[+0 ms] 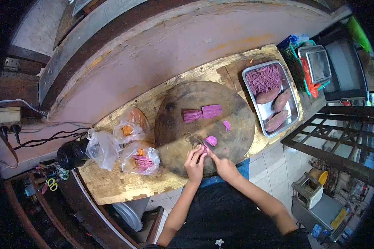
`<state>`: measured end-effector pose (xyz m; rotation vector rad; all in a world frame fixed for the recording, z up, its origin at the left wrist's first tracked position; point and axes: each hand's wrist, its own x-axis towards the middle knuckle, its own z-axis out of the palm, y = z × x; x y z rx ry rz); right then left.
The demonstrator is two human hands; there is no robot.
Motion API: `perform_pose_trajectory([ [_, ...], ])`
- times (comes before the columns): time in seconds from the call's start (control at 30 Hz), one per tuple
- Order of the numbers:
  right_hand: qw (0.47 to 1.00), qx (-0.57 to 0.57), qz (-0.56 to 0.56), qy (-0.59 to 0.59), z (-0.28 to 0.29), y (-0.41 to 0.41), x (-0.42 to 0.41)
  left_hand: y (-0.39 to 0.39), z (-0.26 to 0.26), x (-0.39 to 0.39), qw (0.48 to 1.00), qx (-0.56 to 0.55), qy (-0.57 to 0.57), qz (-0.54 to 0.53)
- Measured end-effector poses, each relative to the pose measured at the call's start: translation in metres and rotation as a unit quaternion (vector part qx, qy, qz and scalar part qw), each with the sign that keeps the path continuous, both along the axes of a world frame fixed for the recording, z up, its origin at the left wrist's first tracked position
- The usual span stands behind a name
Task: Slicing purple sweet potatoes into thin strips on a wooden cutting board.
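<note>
My left hand [195, 162] presses a small purple sweet potato piece, mostly hidden by the fingers, onto a round wooden chopping board [177, 133]. My right hand [227, 169] is closed around a knife with its index finger stretched forward; only a little of the dark blade [208, 145] shows, and the handle is hidden. Just beyond the blade lies a cut purple slice [211, 141]. A smaller sliver [226, 125] rests farther right. Towards the back of the board are a block of purple sweet potato [212, 111] and a bundle of thin-cut strips [192, 116].
Right of the board, a metal tray [261, 130] holds shredded purple sweet potato [263, 77] and several whole tubers [276, 120]. Plastic bags [141, 160] with orange and purple pieces stand at left. A wall [162, 59] runs behind the worn wooden table [112, 186].
</note>
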<state>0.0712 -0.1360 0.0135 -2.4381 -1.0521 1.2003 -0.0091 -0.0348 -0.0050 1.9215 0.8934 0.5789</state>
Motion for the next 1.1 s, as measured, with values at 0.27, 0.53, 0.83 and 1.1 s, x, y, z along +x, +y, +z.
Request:
perform_pose_trajectory([
  [0.27,1.0,0.002,-0.01,0.005,0.001,-0.033,-0.007,-0.003,-0.006,-0.004,1.0,0.006,-0.014,0.01],
  [0.53,0.99,0.081,-0.068,0.097,0.021,-0.022,0.01,0.002,-0.001,-0.002,1.0,0.005,-0.008,-0.006],
  [0.83,0.977,0.132,-0.169,-0.017,0.01,-0.043,0.021,0.02,0.017,0.011,0.988,0.148,0.051,0.002],
  [1.1,0.957,0.127,-0.219,-0.14,-0.009,-0.035,0.027,0.043,0.008,0.032,0.934,0.247,0.084,-0.242],
])
